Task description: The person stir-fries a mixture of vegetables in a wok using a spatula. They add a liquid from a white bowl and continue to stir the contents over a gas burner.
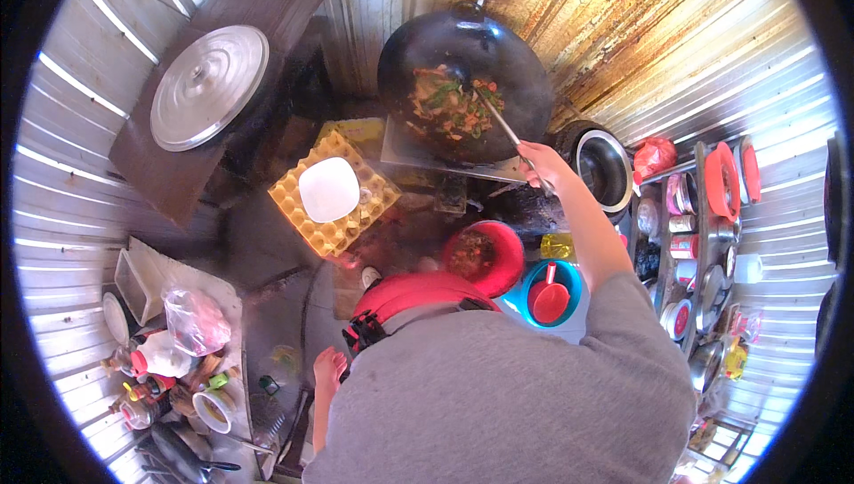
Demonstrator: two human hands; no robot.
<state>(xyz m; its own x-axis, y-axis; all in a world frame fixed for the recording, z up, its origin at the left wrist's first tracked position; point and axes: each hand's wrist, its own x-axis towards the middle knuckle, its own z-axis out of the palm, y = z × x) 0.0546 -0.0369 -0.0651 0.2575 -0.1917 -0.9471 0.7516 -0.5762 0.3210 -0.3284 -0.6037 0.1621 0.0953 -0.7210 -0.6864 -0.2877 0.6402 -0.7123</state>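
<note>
My right hand (544, 165) grips the long metal handle of a cooking ladle (502, 120), whose head rests among the food inside a large black wok (527, 83). The food (444, 97) is a mix of pale slices, green pieces and red bits. Beside my waist hangs my left hand (329, 365), its fingers loosely curled and touching no object; whether they are closed is hard to tell. A white squarish dish (329, 189) lies on a yellow egg tray (319, 234), left of the wok.
A round metal lid (210, 87) sits at the upper left. Near my waist stand a red basin (510, 259) with scraps and a blue bucket (575, 297) holding a red dipper (549, 302). Bottles and a plastic bag (193, 320) crowd the left table; shelves (697, 244) line the right wall.
</note>
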